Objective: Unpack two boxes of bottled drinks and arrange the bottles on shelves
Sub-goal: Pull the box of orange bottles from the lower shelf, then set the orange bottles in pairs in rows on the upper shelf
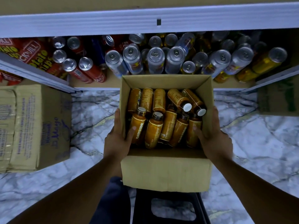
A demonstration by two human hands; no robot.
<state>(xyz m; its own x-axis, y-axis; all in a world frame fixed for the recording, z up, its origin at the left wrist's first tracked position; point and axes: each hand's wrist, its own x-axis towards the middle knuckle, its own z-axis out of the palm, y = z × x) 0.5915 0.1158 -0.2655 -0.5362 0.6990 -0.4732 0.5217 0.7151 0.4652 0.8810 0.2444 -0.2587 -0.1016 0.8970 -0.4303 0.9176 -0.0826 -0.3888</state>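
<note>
The bottles (165,118) lie jumbled inside the open box (166,172), most with their long axes running from its near wall to its far wall. They sit between both hands. The left hand (117,139) grips the box's left wall and the right hand (213,138) its right wall, thumbs inside. Beyond the box's far wall is the shelf (113,82) of cans (155,60). Whether the box rests on the black stool (168,207) below is hidden.

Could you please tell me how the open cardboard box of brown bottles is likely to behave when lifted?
Probably heavy: the cardboard box holds ten or more bottles. They lie loose and jumbled, so they may shift or roll if it tilts. The thin walls, gripped by the left hand and right hand, could bow inward.
</note>
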